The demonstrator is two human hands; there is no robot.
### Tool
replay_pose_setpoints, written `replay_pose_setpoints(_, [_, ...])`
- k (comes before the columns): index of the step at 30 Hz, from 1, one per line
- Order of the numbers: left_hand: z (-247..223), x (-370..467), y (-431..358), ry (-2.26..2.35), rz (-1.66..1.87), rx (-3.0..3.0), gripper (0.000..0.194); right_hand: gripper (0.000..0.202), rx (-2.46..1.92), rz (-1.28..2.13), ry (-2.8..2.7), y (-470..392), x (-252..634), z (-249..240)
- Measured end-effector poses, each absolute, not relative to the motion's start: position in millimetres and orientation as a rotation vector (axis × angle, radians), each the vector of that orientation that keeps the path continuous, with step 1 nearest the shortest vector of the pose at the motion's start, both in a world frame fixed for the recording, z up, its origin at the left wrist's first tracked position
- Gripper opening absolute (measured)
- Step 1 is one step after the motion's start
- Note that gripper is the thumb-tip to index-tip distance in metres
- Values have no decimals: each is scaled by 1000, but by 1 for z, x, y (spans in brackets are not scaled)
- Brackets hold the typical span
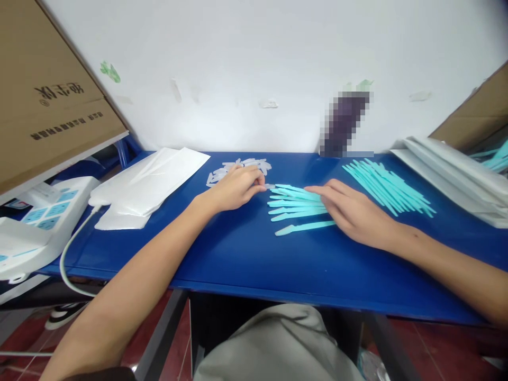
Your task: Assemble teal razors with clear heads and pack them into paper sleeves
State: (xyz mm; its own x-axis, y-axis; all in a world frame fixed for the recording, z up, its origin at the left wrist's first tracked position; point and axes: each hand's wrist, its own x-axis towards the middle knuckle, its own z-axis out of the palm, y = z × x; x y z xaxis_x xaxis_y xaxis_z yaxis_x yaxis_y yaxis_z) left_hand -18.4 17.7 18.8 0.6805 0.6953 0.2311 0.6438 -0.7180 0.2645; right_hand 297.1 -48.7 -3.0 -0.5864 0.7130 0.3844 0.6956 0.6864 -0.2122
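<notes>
My left hand (241,188) pinches a small clear blade cap (270,186) between thumb and fingertips, at the tip of the uppermost turquoise eyebrow razor (291,188). Behind that hand lies a loose heap of clear caps (252,165). My right hand (349,211) is over the handle ends of a fanned group of eyebrow razors (297,203), its fingers closed about the uppermost handle; the thumb is hidden. The razors' blade ends point left. To the right of this hand lies a second pile of turquoise razors (391,188).
White sheets or bags (154,180) lie at the left of the blue table (246,259), near a white power strip (59,217) with a cable. Cardboard boxes flank both sides. Pale bags (452,174) rest at the right. A blurred dark object (345,121) leans on the white wall.
</notes>
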Motion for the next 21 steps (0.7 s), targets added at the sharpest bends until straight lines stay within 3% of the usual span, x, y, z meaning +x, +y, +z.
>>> replay_pose_setpoints(6, [17,-16,17,976,709,2606,14,44,-1150,-17,-2377,-48,298,-3])
replay_pose_setpoints(21, [13,-12,15,848,809,2751,14,42,-1125,-45,-2424,-46,301,-5])
